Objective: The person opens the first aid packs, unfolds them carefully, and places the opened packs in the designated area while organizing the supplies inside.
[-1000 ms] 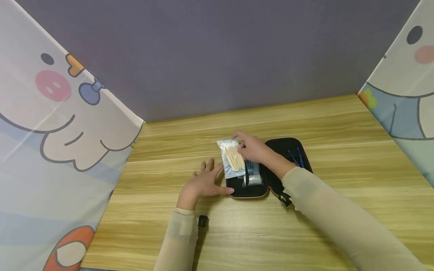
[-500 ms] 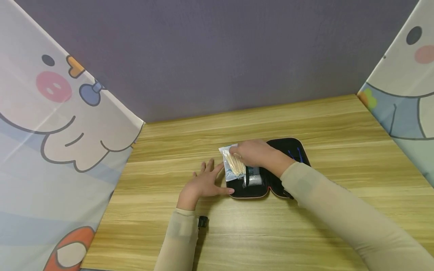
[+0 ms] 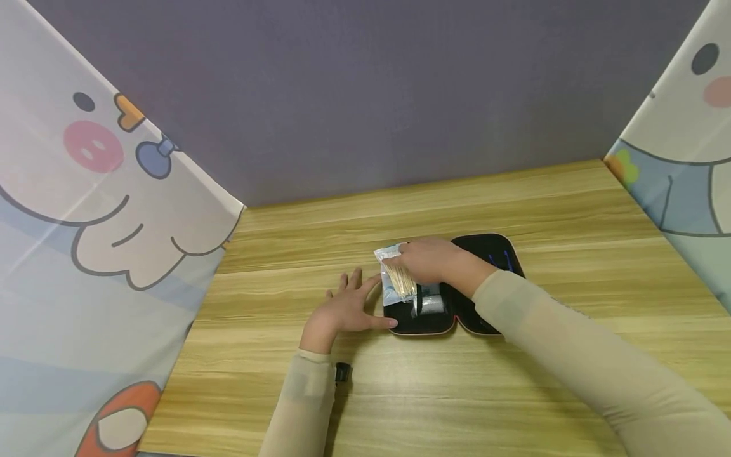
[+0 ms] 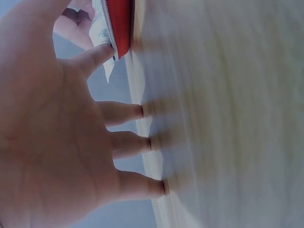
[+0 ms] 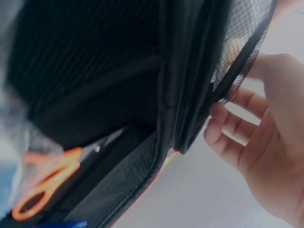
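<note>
A zip-up black case (image 3: 419, 327) with a red outside lies unfolded on the table. Over its left half rests a clear packet of cotton swabs (image 3: 400, 279), slanting past the case's left edge. My right hand (image 3: 431, 259) pinches the packet's upper part, its fingers bent at the mesh pocket (image 5: 242, 45) in the right wrist view; the fingertips' exact contact is partly hidden. My left hand (image 3: 344, 311) spreads beside the case, fingertips down on the wood. In the left wrist view one of its fingers (image 4: 97, 57) touches the case's zipped edge.
A roll in clear wrap (image 3: 431, 304) sits under a black strap in the case's left half. Orange-handled scissors (image 5: 47, 178) and blue tweezers (image 3: 507, 259) lie in the right half. A grey wall (image 3: 371, 95) rises behind the wooden table (image 3: 320, 235).
My right hand has come down and curled over the packet's top, and the packet has shifted slightly right and toward me. My left hand stays in place beside the case.
</note>
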The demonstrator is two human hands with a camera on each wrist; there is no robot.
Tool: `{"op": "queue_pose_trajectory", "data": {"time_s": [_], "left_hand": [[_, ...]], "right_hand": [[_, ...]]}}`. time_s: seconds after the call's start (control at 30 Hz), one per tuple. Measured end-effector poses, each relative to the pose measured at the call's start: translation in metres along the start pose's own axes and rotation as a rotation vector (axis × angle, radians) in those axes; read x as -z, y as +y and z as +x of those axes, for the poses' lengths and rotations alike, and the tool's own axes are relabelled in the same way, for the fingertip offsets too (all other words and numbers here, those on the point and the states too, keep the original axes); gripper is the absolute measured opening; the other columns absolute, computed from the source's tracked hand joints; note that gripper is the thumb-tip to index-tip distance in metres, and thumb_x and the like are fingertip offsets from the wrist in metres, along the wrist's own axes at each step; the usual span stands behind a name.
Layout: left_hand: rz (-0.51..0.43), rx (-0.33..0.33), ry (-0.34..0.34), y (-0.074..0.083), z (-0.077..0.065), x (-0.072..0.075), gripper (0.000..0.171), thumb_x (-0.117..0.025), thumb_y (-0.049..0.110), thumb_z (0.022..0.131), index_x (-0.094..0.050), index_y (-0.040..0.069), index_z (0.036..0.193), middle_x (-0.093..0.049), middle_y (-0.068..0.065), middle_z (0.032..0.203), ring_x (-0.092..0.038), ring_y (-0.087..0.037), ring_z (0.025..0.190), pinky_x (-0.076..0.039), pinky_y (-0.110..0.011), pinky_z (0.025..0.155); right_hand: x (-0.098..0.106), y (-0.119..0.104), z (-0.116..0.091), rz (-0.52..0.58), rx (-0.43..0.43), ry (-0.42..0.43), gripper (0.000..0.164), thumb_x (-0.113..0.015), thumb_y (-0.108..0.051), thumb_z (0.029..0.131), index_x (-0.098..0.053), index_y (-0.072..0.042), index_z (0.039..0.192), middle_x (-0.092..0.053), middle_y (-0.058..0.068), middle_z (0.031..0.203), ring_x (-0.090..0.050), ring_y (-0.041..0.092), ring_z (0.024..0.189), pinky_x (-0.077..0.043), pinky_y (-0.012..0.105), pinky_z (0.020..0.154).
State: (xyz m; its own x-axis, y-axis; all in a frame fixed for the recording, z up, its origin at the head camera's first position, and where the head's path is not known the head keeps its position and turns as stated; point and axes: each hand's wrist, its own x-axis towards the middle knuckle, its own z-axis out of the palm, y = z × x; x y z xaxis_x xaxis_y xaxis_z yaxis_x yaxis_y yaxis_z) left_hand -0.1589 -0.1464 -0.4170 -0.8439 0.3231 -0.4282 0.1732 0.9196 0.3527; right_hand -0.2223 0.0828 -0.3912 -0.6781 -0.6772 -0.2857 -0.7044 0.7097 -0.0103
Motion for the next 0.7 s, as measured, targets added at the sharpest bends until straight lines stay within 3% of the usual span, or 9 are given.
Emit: {"op": "queue_pose_trajectory", "data": {"time_s": [0.17, 0.27, 0.37, 0.43, 0.5, 0.57, 0.7], "left_hand": [[0.008, 0.005, -0.001, 0.0, 0.001, -0.001, 0.107, -0.074, 0.079, 0.082, -0.018, 0.05, 0.168, 0.001, -0.015, 0.181, 0.002, -0.049, 0.166, -0.01, -0.083, 0.124], [0.016, 0.002, 0.001, 0.001, 0.001, -0.001, 0.106, -0.073, 0.08, 0.082, -0.017, 0.051, 0.168, 0.001, -0.015, 0.181, 0.002, -0.05, 0.166, -0.009, -0.083, 0.124], [0.019, 0.001, 0.002, 0.001, 0.001, -0.001, 0.106, -0.073, 0.08, 0.082, -0.016, 0.054, 0.167, 0.002, -0.015, 0.181, 0.002, -0.05, 0.165, -0.009, -0.083, 0.124], [0.018, 0.001, 0.003, 0.0, 0.001, -0.002, 0.105, -0.073, 0.08, 0.083, -0.014, 0.056, 0.167, 0.002, -0.015, 0.181, 0.001, -0.05, 0.165, -0.009, -0.083, 0.124], [0.017, 0.003, 0.003, 0.0, 0.001, -0.002, 0.105, -0.073, 0.08, 0.083, -0.012, 0.058, 0.166, 0.002, -0.015, 0.181, 0.002, -0.05, 0.165, -0.009, -0.083, 0.124], [0.021, 0.001, 0.005, 0.0, 0.001, -0.002, 0.105, -0.072, 0.081, 0.082, -0.011, 0.06, 0.165, 0.002, -0.015, 0.181, 0.001, -0.05, 0.165, -0.01, -0.083, 0.124], [0.034, -0.003, 0.007, 0.002, 0.001, -0.002, 0.105, -0.072, 0.082, 0.082, -0.011, 0.061, 0.164, 0.002, -0.016, 0.181, 0.0, -0.051, 0.165, -0.01, -0.083, 0.124]], "right_hand": [[-0.001, 0.005, 0.0, 0.006, 0.024, 0.009, 0.059, -0.062, -0.029, 0.108, -0.042, -0.034, 0.164, -0.057, 0.017, 0.157, -0.067, 0.033, 0.13, -0.06, 0.049, 0.103], [-0.004, 0.008, 0.001, 0.048, 0.026, 0.023, 0.063, -0.065, -0.026, 0.105, -0.043, -0.034, 0.164, -0.053, 0.018, 0.156, -0.072, 0.031, 0.112, -0.064, 0.042, 0.082], [-0.007, 0.014, 0.0, 0.115, 0.022, 0.042, 0.061, -0.062, -0.024, 0.106, -0.044, -0.034, 0.163, -0.04, 0.017, 0.166, -0.069, 0.033, 0.119, -0.055, 0.03, 0.063], [-0.009, 0.019, -0.001, 0.188, 0.02, 0.036, 0.059, -0.058, -0.024, 0.107, -0.044, -0.033, 0.164, -0.029, 0.014, 0.173, -0.067, 0.033, 0.124, -0.048, 0.027, 0.059], [-0.012, 0.025, -0.001, 0.256, 0.022, 0.025, 0.058, -0.056, -0.025, 0.108, -0.043, -0.032, 0.164, -0.02, 0.012, 0.179, -0.06, 0.035, 0.139, -0.052, 0.03, 0.067], [-0.012, 0.03, -0.002, 0.331, 0.035, 0.007, 0.058, -0.057, -0.024, 0.108, -0.043, -0.03, 0.164, -0.019, 0.013, 0.179, -0.055, 0.038, 0.145, -0.058, 0.04, 0.084], [-0.014, 0.038, -0.001, 0.453, 0.054, -0.009, 0.066, -0.062, -0.02, 0.103, -0.041, -0.027, 0.165, -0.023, 0.015, 0.178, -0.037, 0.043, 0.158, -0.047, 0.06, 0.115]]}}
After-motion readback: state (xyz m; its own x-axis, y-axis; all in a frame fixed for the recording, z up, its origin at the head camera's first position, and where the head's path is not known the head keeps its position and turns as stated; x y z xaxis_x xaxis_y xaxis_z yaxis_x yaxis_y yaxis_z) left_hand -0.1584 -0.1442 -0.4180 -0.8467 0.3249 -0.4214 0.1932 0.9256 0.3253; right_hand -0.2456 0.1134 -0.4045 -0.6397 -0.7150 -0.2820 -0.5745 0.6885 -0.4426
